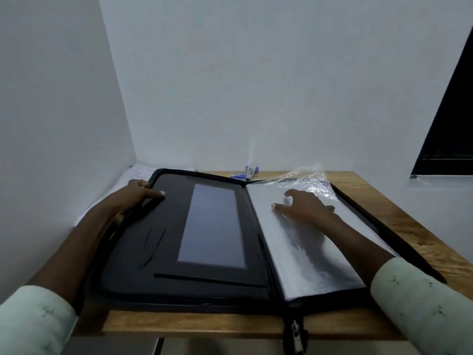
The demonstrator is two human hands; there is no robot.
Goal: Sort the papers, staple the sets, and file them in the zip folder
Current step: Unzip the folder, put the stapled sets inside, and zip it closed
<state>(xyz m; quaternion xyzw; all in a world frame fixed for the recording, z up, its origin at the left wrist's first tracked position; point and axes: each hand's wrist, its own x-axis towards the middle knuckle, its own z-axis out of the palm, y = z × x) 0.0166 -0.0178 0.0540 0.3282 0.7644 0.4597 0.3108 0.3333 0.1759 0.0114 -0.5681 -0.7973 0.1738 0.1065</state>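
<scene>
A black zip folder (179, 283) lies open flat on the wooden table (399, 213). Its left half is a dark cover with a clear window pocket (212, 226). Its right half holds clear plastic sleeves (302, 257). My left hand (138, 194) grips the folder's far left edge, thumb on top. My right hand (304, 204) rests flat on the sleeves with fingers spread. The far corner of the top sleeve (311, 178) is crumpled and lifted. A blue stapler (250, 172) lies behind the folder by the wall. Loose papers (139, 171) stick out behind the folder's far left corner.
A small blue box (238, 176) lies beside the stapler. White walls close in behind and on the left. A dark window frame (450, 129) is at the right. The zip pull (297, 336) hangs over the table's near edge.
</scene>
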